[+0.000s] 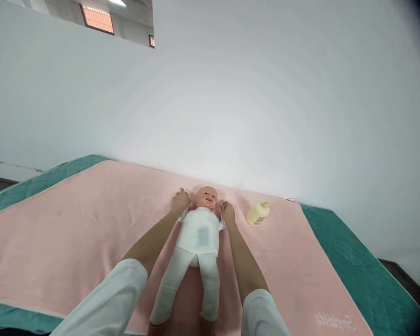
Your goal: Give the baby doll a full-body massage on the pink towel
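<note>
A baby doll [198,233] in a white top and white leggings lies on its back on a pink blanket [91,228], its head toward the wall. My left hand [181,200] is closed at the end of the doll's raised arm, left of its head. On the other side, my right hand [228,212] is closed around the end of the other arm. The doll's own hands are hidden by mine. A grey rectangular patch shows on the front of its top.
A pale yellow bottle [257,214] lies tilted on the blanket, right of my right hand. Beneath the blanket is a green quilted mattress [364,261], showing along the edges. A white wall [231,93] rises right behind the bed.
</note>
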The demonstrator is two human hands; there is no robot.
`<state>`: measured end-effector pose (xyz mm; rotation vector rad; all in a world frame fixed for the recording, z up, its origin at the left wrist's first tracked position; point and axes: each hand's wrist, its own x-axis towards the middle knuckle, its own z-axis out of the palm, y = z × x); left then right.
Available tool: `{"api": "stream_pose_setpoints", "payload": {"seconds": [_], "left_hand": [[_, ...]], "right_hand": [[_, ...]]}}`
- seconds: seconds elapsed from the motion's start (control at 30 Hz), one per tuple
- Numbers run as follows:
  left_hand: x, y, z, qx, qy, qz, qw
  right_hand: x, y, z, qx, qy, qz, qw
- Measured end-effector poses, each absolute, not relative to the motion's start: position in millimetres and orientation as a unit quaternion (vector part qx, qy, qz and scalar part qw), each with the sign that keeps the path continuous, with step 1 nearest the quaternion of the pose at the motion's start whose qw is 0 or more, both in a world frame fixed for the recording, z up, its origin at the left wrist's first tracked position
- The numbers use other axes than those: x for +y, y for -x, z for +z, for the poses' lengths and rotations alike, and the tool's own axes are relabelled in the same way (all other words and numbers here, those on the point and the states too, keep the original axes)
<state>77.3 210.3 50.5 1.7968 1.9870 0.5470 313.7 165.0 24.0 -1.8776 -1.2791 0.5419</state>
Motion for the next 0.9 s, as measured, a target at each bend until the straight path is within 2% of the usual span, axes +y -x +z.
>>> {"api": "stream_pose_setpoints", "payload": {"seconds": [0.3,0.53,0.73,0.9], "left_hand": [[189,-64,84,0.693,-0.624,0.299,0.202],[152,-42,109,0.67,-0.604,0.388,0.189],[102,-13,98,0.643,-0.552,0.489,0.205],[63,5,78,0.653,-0.53,0.499,0.209]], "right_hand": [[149,-324,42,-0.505,0.686,0.212,0.479],[102,-336,57,-0.507,0.647,0.193,0.537],[48,-342,55,-0.463,0.653,0.19,0.569],[3,-340,38,-0.417,0.671,0.229,0.568]]}}
